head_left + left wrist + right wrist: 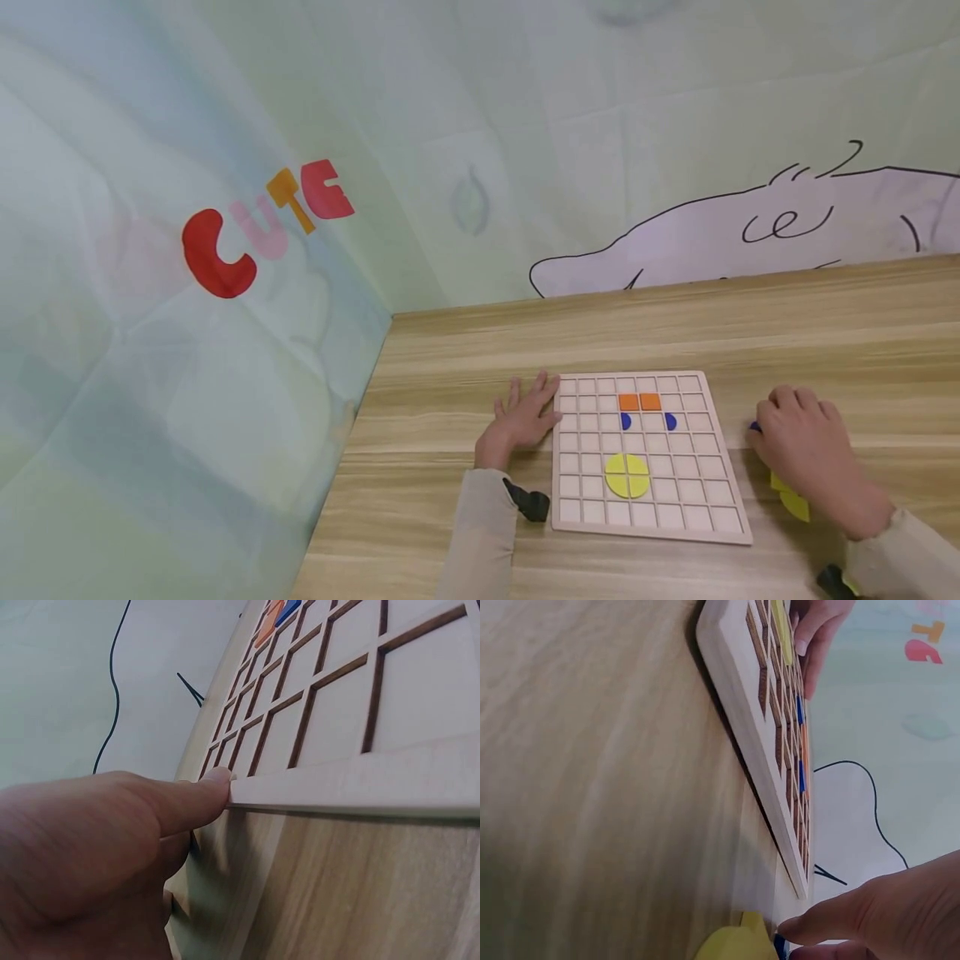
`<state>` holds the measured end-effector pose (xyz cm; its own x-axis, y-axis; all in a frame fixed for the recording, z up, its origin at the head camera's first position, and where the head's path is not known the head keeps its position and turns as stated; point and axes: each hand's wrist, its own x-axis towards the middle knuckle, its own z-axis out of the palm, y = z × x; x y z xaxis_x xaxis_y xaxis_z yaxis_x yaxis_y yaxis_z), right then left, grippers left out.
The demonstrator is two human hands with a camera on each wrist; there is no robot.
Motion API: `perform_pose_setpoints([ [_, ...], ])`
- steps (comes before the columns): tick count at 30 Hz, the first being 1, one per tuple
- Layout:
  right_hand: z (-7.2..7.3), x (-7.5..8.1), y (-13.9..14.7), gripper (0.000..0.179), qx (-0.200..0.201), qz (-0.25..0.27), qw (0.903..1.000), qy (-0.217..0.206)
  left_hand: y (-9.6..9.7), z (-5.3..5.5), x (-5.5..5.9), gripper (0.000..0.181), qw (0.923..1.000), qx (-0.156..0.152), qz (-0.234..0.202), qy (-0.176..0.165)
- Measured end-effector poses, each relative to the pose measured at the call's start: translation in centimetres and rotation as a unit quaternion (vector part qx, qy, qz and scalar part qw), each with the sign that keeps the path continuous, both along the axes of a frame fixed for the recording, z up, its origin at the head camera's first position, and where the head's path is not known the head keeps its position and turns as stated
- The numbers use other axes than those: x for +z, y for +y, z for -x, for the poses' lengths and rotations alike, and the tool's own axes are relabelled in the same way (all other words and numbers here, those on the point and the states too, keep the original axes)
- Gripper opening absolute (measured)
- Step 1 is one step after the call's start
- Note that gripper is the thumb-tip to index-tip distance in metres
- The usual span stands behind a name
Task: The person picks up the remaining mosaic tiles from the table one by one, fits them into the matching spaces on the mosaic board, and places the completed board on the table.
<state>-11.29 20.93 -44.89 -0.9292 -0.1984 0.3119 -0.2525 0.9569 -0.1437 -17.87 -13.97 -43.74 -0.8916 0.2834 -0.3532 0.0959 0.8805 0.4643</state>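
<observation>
A wooden grid board [693, 496] lies on the table. In its squares sit two orange squares [639, 402], two blue half-circles [626, 422] and a yellow circle [627, 476] made of several quarter pieces. My left hand [522, 419] rests at the board's left edge, fingers spread. Its thumb touches the rim [337, 791] in the left wrist view. To the right of the board, my right hand [806, 446] pinches a small blue piece [781, 946] just above the table; its full shape is hidden. Loose yellow pieces [795, 505] lie under and beside that hand.
The wood-grain table [450, 350] reaches back to a printed cloth wall [480, 150]. A second cloth wall with the letters CUTE [220, 254] stands along the left. Black straps [531, 503] sit at both wrists.
</observation>
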Motion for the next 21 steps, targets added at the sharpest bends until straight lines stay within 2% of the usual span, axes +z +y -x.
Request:
perform_pose_setpoints([
  [3, 0.1, 0.1, -0.2, 0.021, -0.005, -0.002, 1.0000, -0.004, -0.1, 0.0, 0.0, 0.058, 1.0000, -0.001, 0.001, 0.000],
  [8, 0.2, 0.3, -0.5, 0.020, -0.016, -0.001, 0.9992, -0.037, -0.1, 0.0, 0.0, 0.058, 1.0000, -0.002, 0.001, 0.002],
  [15, 0.3, 0.4, -0.8, 0.014, -0.010, 0.000, 0.9997, -0.024, 0.0, 0.0, 0.1, 0.058, 1.0000, 0.001, -0.003, 0.001],
  [21, 0.5, 0.7, -1.1, 0.011, -0.010, -0.002, 0.9986, -0.052, 0.0, -0.1, 0.1, 0.058, 1.0000, 0.004, -0.007, 0.002],
])
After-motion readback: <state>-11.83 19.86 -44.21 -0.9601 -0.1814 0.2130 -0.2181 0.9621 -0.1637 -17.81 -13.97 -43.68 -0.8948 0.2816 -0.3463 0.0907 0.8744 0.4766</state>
